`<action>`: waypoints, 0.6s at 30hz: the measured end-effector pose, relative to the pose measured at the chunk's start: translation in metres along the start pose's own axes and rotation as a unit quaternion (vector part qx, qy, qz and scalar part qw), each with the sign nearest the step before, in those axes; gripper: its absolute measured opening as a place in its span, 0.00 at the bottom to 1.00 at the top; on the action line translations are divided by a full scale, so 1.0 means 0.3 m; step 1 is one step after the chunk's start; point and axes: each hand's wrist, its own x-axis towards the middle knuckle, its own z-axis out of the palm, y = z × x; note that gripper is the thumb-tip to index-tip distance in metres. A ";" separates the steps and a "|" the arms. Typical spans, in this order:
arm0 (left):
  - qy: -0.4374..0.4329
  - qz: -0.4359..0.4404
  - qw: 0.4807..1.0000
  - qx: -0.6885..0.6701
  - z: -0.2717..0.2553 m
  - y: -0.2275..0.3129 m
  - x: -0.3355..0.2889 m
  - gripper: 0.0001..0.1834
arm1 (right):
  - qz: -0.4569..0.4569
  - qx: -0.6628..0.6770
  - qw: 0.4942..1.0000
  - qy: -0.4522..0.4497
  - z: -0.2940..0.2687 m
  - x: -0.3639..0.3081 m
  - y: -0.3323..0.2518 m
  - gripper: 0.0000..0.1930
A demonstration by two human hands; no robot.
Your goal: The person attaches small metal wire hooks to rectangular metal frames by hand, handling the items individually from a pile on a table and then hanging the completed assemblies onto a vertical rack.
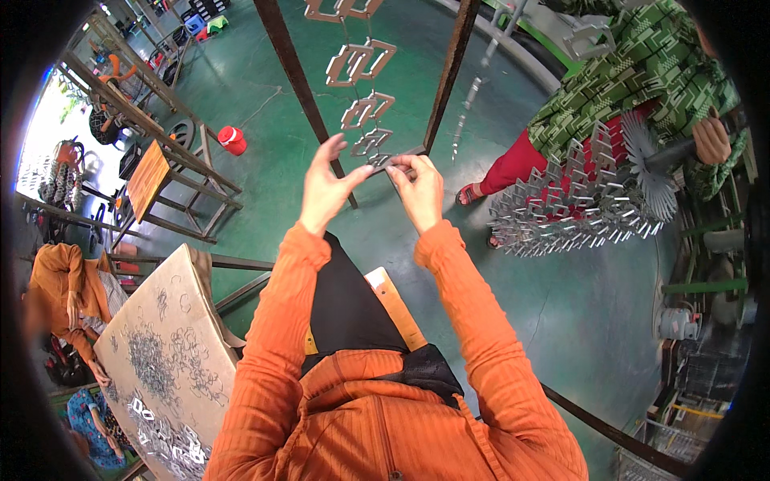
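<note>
Pairs of silver rectangular metal frames (350, 66) hang one below another on thin wire links, between the two brown bars (451, 72) of a rack. At the bottom of this chain, my right hand (420, 191) pinches a small grey metal piece (382, 163) between thumb and fingers. My left hand (324, 191) is beside it, its fingers raised and apart from the thumb. The left thumb tip lies close to the metal piece; whether it touches cannot be made out. The fingertips partly cover the piece.
To the left, a tan table (210, 301) bears loose wire hooks (152, 357) and metal frames (172, 441); people sit beyond it. At right a person in green holds a rack of hanging frames (581, 200). A red jug (233, 140) and wooden stool (149, 183) stand far left.
</note>
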 end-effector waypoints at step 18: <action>0.020 -0.072 0.997 -0.025 0.092 0.023 0.075 0.12 | 0.011 -0.038 0.999 0.024 0.091 0.070 0.034 0.05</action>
